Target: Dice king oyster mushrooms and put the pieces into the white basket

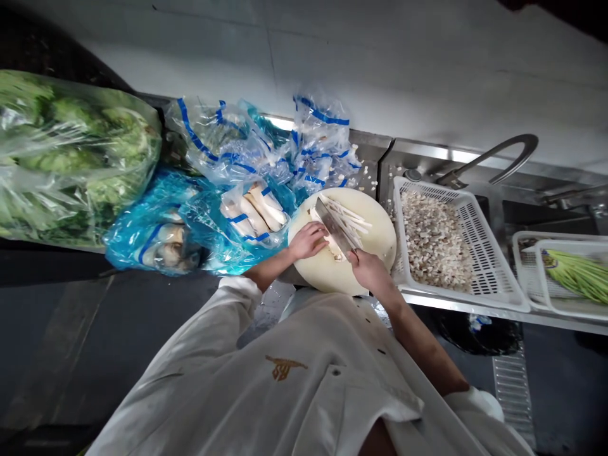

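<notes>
My right hand (372,272) is closed round the handle of a cleaver (332,218), whose blade slants up and left across a round, pale cutting board (313,275). Left of the blade, my left hand (308,241) presses with curled fingers on a king oyster mushroom (335,248), which the fingers and blade partly cover. Thin white mushroom strips (349,215) lie fanned out on the far side of the blade. Whole king oyster mushrooms (266,206) rest in an opened bag just left of the board.
Right of the board stands a white perforated basket (494,272) of chopped pale pieces (432,244), with a curved faucet (517,142) behind. Farther right, a tray holds green stalks (579,272). Crumpled plastic bags (313,145) and a large bag of leafy greens (71,164) crowd the left.
</notes>
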Action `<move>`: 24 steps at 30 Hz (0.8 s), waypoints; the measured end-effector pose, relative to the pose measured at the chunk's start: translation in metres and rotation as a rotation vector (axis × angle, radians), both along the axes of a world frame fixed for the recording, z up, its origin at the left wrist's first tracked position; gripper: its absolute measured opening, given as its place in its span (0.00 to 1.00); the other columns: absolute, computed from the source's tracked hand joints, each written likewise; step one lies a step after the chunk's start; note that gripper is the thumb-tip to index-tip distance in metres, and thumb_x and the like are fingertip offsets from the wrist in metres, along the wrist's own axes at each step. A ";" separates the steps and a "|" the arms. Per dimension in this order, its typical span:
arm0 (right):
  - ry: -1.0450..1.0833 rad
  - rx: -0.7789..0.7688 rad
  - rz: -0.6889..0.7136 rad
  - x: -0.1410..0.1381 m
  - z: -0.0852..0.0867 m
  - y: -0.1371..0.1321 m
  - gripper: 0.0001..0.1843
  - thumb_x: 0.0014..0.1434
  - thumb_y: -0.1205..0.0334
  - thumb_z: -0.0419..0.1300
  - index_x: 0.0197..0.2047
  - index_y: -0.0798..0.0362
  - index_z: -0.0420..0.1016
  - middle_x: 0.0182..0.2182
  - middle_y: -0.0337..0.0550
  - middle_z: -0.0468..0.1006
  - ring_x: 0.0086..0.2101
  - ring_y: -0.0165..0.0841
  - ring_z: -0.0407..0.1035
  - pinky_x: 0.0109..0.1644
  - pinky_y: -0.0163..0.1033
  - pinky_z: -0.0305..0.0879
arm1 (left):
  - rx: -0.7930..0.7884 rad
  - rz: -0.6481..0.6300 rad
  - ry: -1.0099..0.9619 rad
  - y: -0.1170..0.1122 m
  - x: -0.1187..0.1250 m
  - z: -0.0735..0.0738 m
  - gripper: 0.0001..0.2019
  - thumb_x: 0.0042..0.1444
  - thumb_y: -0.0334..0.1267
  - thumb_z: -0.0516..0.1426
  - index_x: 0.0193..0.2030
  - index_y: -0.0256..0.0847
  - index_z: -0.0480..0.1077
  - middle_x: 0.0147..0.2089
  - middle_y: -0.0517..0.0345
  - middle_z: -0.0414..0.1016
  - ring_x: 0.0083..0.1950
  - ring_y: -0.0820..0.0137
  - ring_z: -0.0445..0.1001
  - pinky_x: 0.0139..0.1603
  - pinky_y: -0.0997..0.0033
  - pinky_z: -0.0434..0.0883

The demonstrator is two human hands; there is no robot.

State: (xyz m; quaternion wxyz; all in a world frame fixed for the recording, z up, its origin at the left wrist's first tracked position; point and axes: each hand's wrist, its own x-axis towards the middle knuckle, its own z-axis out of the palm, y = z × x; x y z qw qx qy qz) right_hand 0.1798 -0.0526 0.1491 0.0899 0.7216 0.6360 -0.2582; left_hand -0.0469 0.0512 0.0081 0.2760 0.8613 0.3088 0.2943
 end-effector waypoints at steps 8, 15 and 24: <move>0.081 -0.004 0.036 0.002 -0.012 0.000 0.25 0.80 0.49 0.44 0.52 0.51 0.81 0.44 0.53 0.86 0.45 0.41 0.79 0.47 0.37 0.63 | 0.000 0.001 0.016 0.001 -0.001 -0.002 0.17 0.71 0.51 0.58 0.56 0.44 0.76 0.58 0.44 0.75 0.66 0.55 0.71 0.73 0.45 0.68; 0.144 -0.027 0.014 -0.022 -0.045 0.037 0.25 0.80 0.56 0.45 0.60 0.57 0.80 0.54 0.57 0.84 0.53 0.41 0.77 0.54 0.36 0.64 | -0.015 -0.010 0.029 0.005 0.000 -0.002 0.15 0.71 0.49 0.58 0.55 0.45 0.77 0.60 0.45 0.75 0.66 0.55 0.71 0.73 0.44 0.68; 0.134 0.034 -0.019 -0.008 -0.020 0.039 0.26 0.80 0.52 0.44 0.53 0.54 0.82 0.51 0.55 0.85 0.52 0.41 0.78 0.52 0.36 0.63 | -0.060 -0.010 0.000 0.005 0.001 -0.002 0.14 0.71 0.46 0.56 0.55 0.44 0.77 0.61 0.44 0.74 0.68 0.55 0.69 0.73 0.44 0.67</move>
